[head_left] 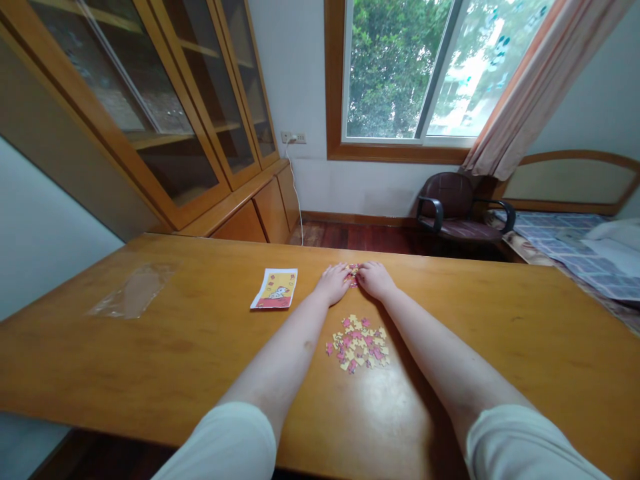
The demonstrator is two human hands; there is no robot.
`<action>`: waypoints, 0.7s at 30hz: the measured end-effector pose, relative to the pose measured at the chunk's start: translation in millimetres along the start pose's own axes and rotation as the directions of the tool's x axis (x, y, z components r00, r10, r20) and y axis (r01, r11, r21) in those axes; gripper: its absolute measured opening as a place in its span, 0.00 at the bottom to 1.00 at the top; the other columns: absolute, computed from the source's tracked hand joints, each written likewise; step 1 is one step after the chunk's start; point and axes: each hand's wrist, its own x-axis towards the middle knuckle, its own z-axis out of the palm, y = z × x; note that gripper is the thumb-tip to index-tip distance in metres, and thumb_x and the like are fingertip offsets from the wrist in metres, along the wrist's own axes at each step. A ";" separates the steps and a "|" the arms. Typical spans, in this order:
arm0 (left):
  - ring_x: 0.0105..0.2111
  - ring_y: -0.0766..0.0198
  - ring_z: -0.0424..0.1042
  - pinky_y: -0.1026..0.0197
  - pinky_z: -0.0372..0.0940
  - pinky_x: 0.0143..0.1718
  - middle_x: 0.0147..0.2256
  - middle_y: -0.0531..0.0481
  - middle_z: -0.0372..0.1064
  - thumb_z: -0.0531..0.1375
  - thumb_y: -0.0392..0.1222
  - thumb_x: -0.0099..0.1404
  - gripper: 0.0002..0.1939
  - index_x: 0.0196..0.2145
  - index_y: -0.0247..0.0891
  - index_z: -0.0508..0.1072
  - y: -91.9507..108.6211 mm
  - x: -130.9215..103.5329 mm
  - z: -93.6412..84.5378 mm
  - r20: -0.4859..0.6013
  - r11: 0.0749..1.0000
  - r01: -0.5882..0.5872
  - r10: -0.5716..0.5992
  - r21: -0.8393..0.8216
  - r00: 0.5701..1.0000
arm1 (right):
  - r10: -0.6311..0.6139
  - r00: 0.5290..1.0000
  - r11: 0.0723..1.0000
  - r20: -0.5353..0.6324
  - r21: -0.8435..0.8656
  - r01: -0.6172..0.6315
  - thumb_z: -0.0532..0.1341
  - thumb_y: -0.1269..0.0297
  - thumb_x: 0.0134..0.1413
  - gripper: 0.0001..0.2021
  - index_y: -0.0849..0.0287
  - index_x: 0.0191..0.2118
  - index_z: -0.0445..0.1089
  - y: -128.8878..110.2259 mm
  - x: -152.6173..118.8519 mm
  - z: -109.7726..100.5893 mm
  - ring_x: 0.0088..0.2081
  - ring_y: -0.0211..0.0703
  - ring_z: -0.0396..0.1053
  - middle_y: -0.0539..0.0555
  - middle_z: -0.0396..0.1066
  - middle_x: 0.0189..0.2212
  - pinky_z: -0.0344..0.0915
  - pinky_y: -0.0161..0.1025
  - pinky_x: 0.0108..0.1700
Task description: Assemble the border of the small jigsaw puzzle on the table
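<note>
Both my arms reach across the wooden table to a small patch of joined jigsaw puzzle pieces [353, 275], pink and yellow, near the far edge. My left hand [334, 283] is closed at its left side, and my right hand [376, 280] is closed at its right side. The fingertips rest on the patch and cover part of it. Nearer to me, between my forearms, lies a loose pile of pink and yellow puzzle pieces [356, 335]. Left of my left hand lies a picture card [277, 291] showing a white animal on yellow and red.
A clear plastic bag [134, 293] lies flat on the left of the table [200, 373]. Beyond the far edge are a glass-door cabinet [200, 100], a cable at a wall socket [295, 138], a window, an armchair [450, 207] and a bed [575, 240].
</note>
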 end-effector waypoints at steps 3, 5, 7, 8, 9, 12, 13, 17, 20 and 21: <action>0.62 0.58 0.52 0.51 0.45 0.64 0.63 0.44 0.53 0.47 0.46 0.68 0.25 0.60 0.38 0.59 0.4 -0.2 -0.5 0.000 1.000 0.014 -0.014 -0.009 1.000 | -0.006 1.000 0.999 -0.019 0.039 0.007 0.52 0.63 0.60 0.15 0.60 0.38 0.76 3.3 -3.8 -0.8 0.46 0.50 0.66 0.61 0.73 0.42 0.56 0.43 0.53; 0.63 0.58 0.52 0.50 0.45 0.64 0.63 0.44 0.52 0.47 0.47 0.68 0.26 0.62 0.39 0.57 1.2 -0.1 -0.8 0.000 1.000 0.012 -0.012 -0.010 1.000 | -0.005 0.999 0.995 -0.044 0.099 0.010 0.54 0.63 0.58 0.13 0.60 0.37 0.76 7.3 -5.4 1.1 0.45 0.48 0.67 0.59 0.73 0.43 0.58 0.42 0.53; 0.63 0.57 0.51 0.49 0.45 0.64 0.63 0.46 0.52 0.47 0.49 0.68 0.26 0.62 0.43 0.57 1.4 0.3 -0.6 0.009 1.000 -0.002 0.002 0.001 1.000 | 0.015 0.998 0.986 -0.064 0.169 -0.004 0.55 0.64 0.56 0.12 0.59 0.35 0.76 11.4 -5.5 4.5 0.44 0.45 0.68 0.57 0.73 0.43 0.60 0.39 0.51; 0.63 0.57 0.51 0.49 0.44 0.64 0.63 0.46 0.52 0.47 0.49 0.68 0.25 0.61 0.44 0.58 1.1 0.5 -0.4 0.017 1.000 -0.010 0.010 0.008 1.000 | 0.039 0.997 0.980 -0.067 0.196 -0.026 0.56 0.64 0.55 0.11 0.59 0.34 0.76 13.2 -5.3 6.3 0.44 0.45 0.68 0.57 0.73 0.42 0.60 0.39 0.51; 0.63 0.57 0.51 0.49 0.43 0.64 0.64 0.47 0.51 0.46 0.50 0.69 0.25 0.61 0.45 0.59 0.5 0.5 -0.3 0.021 1.000 -0.013 0.013 0.015 1.000 | 0.072 0.995 0.975 -0.065 0.215 -0.056 0.56 0.64 0.55 0.11 0.59 0.33 0.76 14.7 -5.1 7.9 0.43 0.44 0.68 0.57 0.73 0.42 0.61 0.38 0.51; 0.64 0.55 0.48 0.48 0.41 0.64 0.65 0.43 0.47 0.44 0.54 0.69 0.29 0.63 0.41 0.54 -3.6 -1.4 0.0 -0.008 0.997 0.068 -0.068 0.031 0.998 | 0.192 0.981 0.958 -0.036 0.225 -0.179 0.55 0.61 0.56 0.13 0.59 0.39 0.75 17.9 -7.1 11.4 0.46 0.46 0.68 0.58 0.72 0.44 0.61 0.40 0.52; 0.65 0.54 0.46 0.48 0.41 0.64 0.65 0.40 0.44 0.44 0.56 0.68 0.32 0.65 0.38 0.50 -5.2 -2.8 0.0 -0.020 0.992 0.122 -0.121 0.036 0.992 | 0.226 0.974 0.952 -0.023 0.219 -0.215 0.54 0.59 0.58 0.15 0.60 0.44 0.73 18.6 -9.1 12.3 0.49 0.47 0.67 0.60 0.71 0.47 0.60 0.41 0.54; 0.66 0.48 0.37 0.42 0.38 0.64 0.66 0.33 0.34 0.44 0.64 0.64 0.44 0.66 0.30 0.39 -8.3 -8.5 1.4 0.034 0.971 0.230 -0.232 0.068 0.972 | 0.227 0.971 0.959 0.069 0.159 -0.236 0.49 0.48 0.60 0.32 0.65 0.63 0.54 19.8 -20.5 16.4 0.63 0.55 0.51 0.65 0.54 0.62 0.45 0.53 0.63; 0.66 0.49 0.37 0.41 0.34 0.64 0.67 0.36 0.35 0.44 0.65 0.64 0.43 0.67 0.33 0.41 -6.7 -7.7 4.7 0.075 0.981 0.168 -0.175 0.094 0.982 | 0.151 0.976 0.981 0.156 0.097 -0.167 0.45 0.41 0.59 0.40 0.65 0.67 0.43 18.4 -24.4 19.4 0.67 0.56 0.40 0.65 0.44 0.66 0.36 0.60 0.64; 0.66 0.50 0.37 0.40 0.33 0.64 0.67 0.38 0.36 0.44 0.64 0.64 0.42 0.67 0.34 0.41 -6.2 -6.5 5.9 0.082 0.985 0.143 -0.152 0.098 0.985 | 0.127 0.976 0.986 0.179 0.081 -0.143 0.44 0.40 0.58 0.40 0.65 0.68 0.42 17.8 -23.9 19.8 0.67 0.56 0.39 0.65 0.43 0.66 0.35 0.61 0.64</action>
